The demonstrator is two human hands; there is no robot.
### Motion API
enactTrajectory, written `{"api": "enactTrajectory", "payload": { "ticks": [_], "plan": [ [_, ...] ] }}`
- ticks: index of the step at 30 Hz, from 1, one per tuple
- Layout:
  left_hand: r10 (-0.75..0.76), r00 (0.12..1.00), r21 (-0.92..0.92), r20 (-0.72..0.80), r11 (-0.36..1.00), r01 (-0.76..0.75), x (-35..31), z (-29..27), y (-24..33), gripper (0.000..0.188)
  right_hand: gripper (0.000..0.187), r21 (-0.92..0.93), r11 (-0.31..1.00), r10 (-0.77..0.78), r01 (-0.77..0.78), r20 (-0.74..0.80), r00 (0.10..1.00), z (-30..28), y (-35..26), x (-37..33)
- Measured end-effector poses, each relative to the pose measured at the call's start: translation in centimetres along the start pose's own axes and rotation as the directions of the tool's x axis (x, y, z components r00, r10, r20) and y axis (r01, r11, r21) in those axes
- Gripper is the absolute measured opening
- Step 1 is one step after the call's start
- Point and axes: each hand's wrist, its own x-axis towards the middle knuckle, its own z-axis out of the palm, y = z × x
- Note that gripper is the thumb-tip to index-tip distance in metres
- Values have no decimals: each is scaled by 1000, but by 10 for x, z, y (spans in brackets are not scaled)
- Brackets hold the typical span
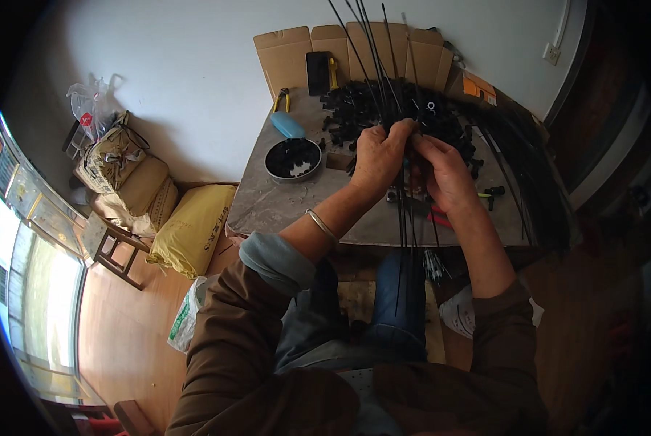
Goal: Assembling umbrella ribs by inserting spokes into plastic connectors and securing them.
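Several thin, long black rods (375,62) stand up from my hands and hang down past the table edge toward my legs. My left hand (380,154) is closed around them, thumb and fingers meeting near the top of the grip. Close against it, my right hand (445,173) has its thumb and fingers pinched together by the rods. Whatever small piece lies between those fingertips is hidden. Behind both hands spreads a heap of small black plastic parts (351,109) on the grey table (256,200).
A round bowl (293,179) of black parts sits left of my hands, near a light blue object (287,125) and yellow-handled pliers (282,94). Cardboard (285,57) and a dark flat device (316,73) stand behind. Long black strands (525,163) droop over the right edge.
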Motion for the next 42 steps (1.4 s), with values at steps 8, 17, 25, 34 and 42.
{"api": "enactTrajectory", "payload": {
  "ticks": [8,17,25,34,42],
  "plan": [
    [10,1000,19,-27,1000,-9,5,-3,-4,39,16,-15,1000,10,-11,-18,1000,3,-2,3],
    [184,975,567,-122,819,-84,15,-14,-1,48,18,-65,998,19,-10,133,991,7,1,-7],
    [268,960,680,-77,719,-146,16,-19,11,48,21,72,988,128,-135,95,987,-9,13,-5],
    [-66,993,-563,-96,826,0,35,-47,61,30,20,-326,945,-104,15,-258,960,-81,-12,36],
    [-357,933,-359,49,865,350,28,-7,23,39,17,-443,896,-20,-11,-65,998,-33,-60,44]
  ]
}}
